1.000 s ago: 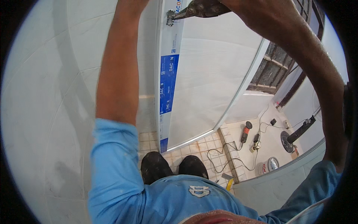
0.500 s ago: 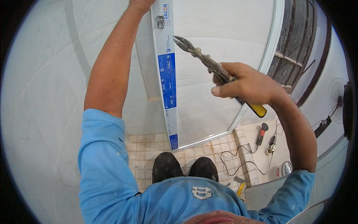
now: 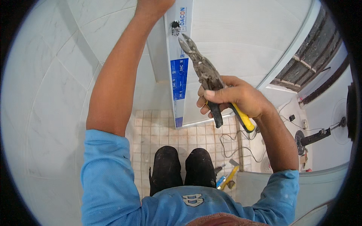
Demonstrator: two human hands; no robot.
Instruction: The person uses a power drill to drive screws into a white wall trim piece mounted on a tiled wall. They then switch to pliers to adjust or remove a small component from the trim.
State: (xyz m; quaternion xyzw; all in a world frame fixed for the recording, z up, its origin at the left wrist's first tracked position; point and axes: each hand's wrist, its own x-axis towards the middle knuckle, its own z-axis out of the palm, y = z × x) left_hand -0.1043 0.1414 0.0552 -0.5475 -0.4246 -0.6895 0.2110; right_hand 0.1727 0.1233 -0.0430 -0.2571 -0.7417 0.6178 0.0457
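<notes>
My right hand (image 3: 233, 96) is wrapped round worn tin snips (image 3: 205, 69) with yellow and black handles. Their jaws are parted and point up toward a dark, ragged-edged hole (image 3: 175, 25) in the narrow edge of a white door (image 3: 233, 45). The tips appear just below and to the right of the hole; whether they touch the door edge I cannot tell. Blue and white protective film (image 3: 179, 77) covers that edge. At the upper border of the picture, my left hand (image 3: 155, 8) is beside the top of the door edge, its fingers hidden.
Pale marbled tiles (image 3: 56, 94) cover the wall at left. Small square tiles (image 3: 147, 128) form the floor. Near my knees lie a yellow-handled tool (image 3: 229, 177) and other tools. A cable (image 3: 226, 145) runs over the floor at right, and a black fan (image 3: 316, 137) stands beyond it.
The snips have moved down and turned more upright, and their jaws and handles have spread apart. My view has shifted, so the door edge appears farther right.
</notes>
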